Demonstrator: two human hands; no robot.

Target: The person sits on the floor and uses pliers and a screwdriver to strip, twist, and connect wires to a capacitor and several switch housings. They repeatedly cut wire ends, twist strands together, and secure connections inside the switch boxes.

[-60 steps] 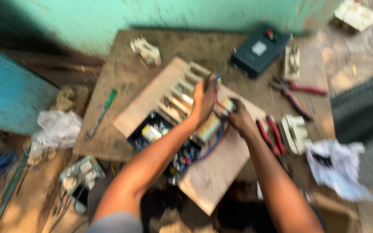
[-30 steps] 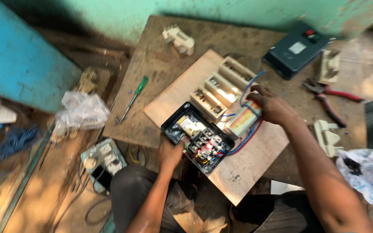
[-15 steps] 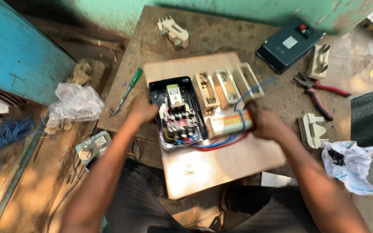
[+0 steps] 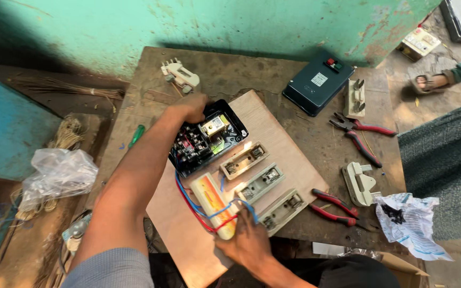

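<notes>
Head view, worn wooden table [image 4: 273, 80], plywood board [image 4: 188, 213], green wall [image 4: 214, 21]

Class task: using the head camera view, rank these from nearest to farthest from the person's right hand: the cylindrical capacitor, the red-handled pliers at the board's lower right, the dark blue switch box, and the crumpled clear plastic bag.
Measured from the right hand:
1. Cylindrical capacitor, under its fingers.
2. Red-handled pliers, just to its right.
3. Crumpled clear plastic bag, far left, off the table.
4. Dark blue switch box, at the table's far edge.

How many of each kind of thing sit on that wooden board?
Black open box: 1
Cream fuse holders: 3
Yellowish cylinder with wires: 1
Total: 5
</notes>
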